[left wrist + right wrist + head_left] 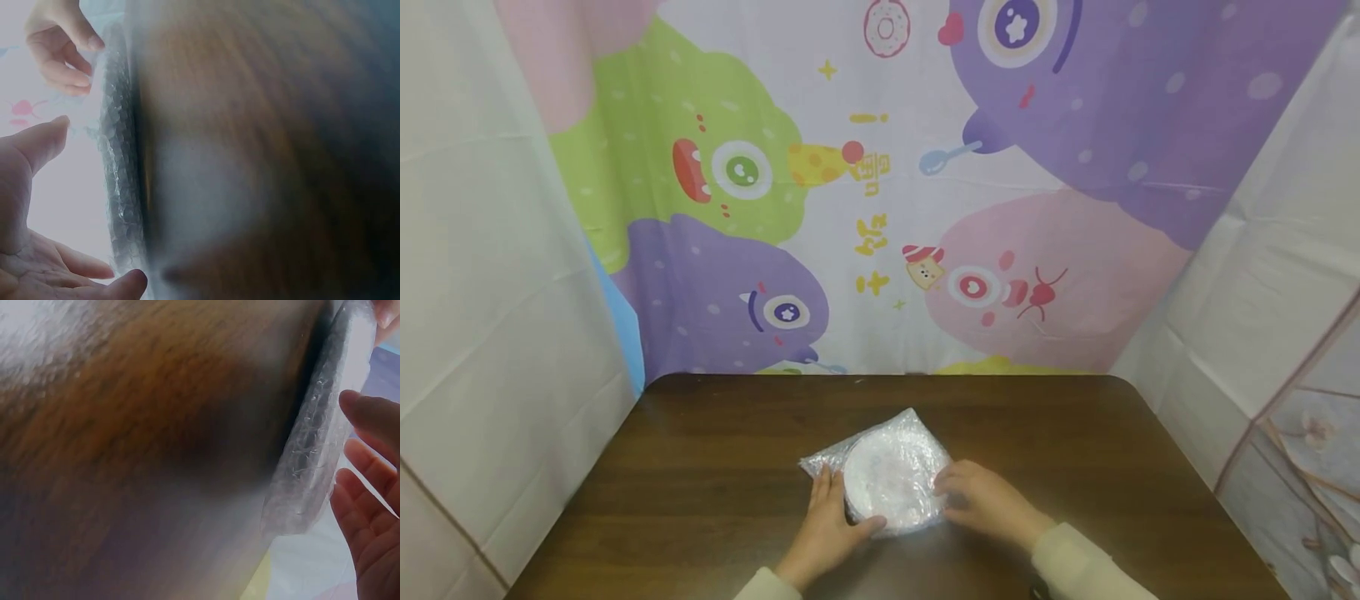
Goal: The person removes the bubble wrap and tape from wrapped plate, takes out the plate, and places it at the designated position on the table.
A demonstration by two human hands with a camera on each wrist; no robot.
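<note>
1. So the thing in play is a round, flat, whitish item in clear bubble wrap [897,475], lying on the table right between the two hands.
2. Left hand [829,527]: not clamped on anything. Its fingers stretch along the package's left side and the thumb reaches around the near edge.
3. Right hand [983,498]: fingers loosely bent at the package's right edge, thumb apart from them, so not a closed grip either. How hard the fingertips press, I can't tell.
4. The head view is the one that gives you the wrap's outline: one pointed corner sticks out just past the left fingertips, another points away from the person, beyond both hands.
5. Left wrist cam sees the package edge-on, so you get its thickness and the bumpy bubbles, which the head view mostly flattens. The right hand shows across from the left one there, fingers bent.
6. Right wrist cam gets the opposite side: crinkled clear wrap next to the thumb, plus the gap between thumb and fingers, which is hard to read from above.
7. Surface: dark brown wood-grain table [715,475] under and all around the hands, with rounded far corners. It's pretty blurry in both wrist views.
8. Room: beyond the hands hangs a cartoon curtain [887,92] with green, purple and pink one-eyed monsters and yellow lettering. Pale panels flank it, the right-hand panel [1292,208] having flowers low down. Light sleeves [1078,557] on both arms.
</note>
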